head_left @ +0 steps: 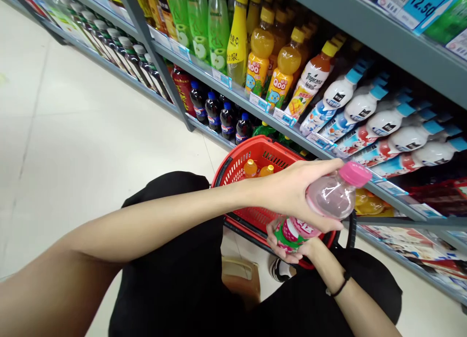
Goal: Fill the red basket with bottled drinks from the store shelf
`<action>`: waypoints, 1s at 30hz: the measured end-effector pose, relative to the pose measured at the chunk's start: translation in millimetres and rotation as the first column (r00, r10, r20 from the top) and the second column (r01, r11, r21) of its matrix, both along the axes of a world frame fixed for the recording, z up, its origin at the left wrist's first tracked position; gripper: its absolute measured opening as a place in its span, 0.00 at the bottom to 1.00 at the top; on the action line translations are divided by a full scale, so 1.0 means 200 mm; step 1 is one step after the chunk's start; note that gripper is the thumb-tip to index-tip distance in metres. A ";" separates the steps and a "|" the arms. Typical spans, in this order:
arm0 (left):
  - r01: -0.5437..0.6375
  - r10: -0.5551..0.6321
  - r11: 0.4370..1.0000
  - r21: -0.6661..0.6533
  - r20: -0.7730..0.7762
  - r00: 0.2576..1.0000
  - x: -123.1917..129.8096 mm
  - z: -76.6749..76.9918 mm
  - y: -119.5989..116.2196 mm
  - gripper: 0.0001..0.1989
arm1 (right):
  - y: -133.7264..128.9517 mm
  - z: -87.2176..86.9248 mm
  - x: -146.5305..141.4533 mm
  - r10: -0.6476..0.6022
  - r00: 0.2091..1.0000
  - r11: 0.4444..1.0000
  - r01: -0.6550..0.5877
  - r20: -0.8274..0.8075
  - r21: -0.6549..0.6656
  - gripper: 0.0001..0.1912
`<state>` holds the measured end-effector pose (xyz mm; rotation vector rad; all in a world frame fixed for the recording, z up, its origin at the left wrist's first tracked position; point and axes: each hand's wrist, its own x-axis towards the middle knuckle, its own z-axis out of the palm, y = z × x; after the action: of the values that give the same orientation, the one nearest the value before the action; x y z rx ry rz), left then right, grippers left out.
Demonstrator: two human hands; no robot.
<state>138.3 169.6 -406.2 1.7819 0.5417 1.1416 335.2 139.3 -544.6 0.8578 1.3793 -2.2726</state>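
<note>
At centre-right of the frame, the person's left grip [294, 193] and right grip [280, 243] clamp a pink-capped bottle [331, 197] over a red basket [255, 214].

- Left hand [292, 186] and left arm [156, 220]: bare along the whole visible length, slim, smooth in outline.
- Right hand [280, 250] and right forearm [359, 303]: bare apart from the wrist.
- Thin black cord-like bracelet [341, 284]: round the right wrist; thicker dark knot or bead on one side, small pale piece on the other.
- Loose plain black cloth legwear [175, 259]: covers both thighs and knees; matte, soft folds.
- Black shoe with white stripes [279, 271]: partly hidden; white sock [291, 270] alongside.
</note>
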 end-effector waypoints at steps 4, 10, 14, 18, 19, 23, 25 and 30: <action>-0.046 0.046 0.988 -0.145 -0.003 0.999 -0.01 0.01 0.00 0.26 | 0.00 -0.01 -0.05 0.024 0.977 0.930 -0.098 -0.210 -0.354 0.27; -0.210 0.187 0.946 -0.246 -0.115 0.976 -0.02 -0.02 0.04 0.25 | -0.02 -0.02 -0.05 -0.160 0.971 0.835 0.038 -0.177 -0.549 0.37; -0.276 0.233 0.923 -0.267 -0.184 0.955 -0.02 -0.07 0.07 0.26 | -0.04 0.02 -0.04 -0.257 0.966 0.890 0.229 -0.017 -0.393 0.39; -0.338 0.281 0.916 -0.214 -0.257 0.925 -0.01 -0.10 0.10 0.24 | -0.02 0.05 -0.04 -0.338 0.940 0.927 0.342 0.056 -0.154 0.36; -0.344 0.283 0.919 -0.191 -0.287 0.915 -0.02 -0.10 0.12 0.23 | -0.01 0.04 -0.04 -0.348 0.935 0.935 0.351 0.071 -0.039 0.36; -0.352 0.286 0.935 -0.048 -0.485 0.826 -0.06 -0.16 0.19 0.27 | 0.06 -0.02 -0.06 -0.316 0.922 0.879 0.197 0.222 0.434 0.35; -0.314 0.258 0.949 0.006 -0.584 0.770 -0.09 -0.24 0.25 0.27 | 0.09 -0.07 -0.07 -0.279 0.905 0.855 0.082 0.322 0.512 0.34; -0.134 0.069 0.991 -0.010 -0.819 0.570 -0.13 -0.58 0.37 0.27 | 0.11 -0.12 -0.04 -0.122 0.779 0.695 -0.376 0.616 0.613 0.22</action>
<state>113.3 244.5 -521.4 2.1851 1.2305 0.2551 327.4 160.5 -568.4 1.5003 1.8845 -1.0701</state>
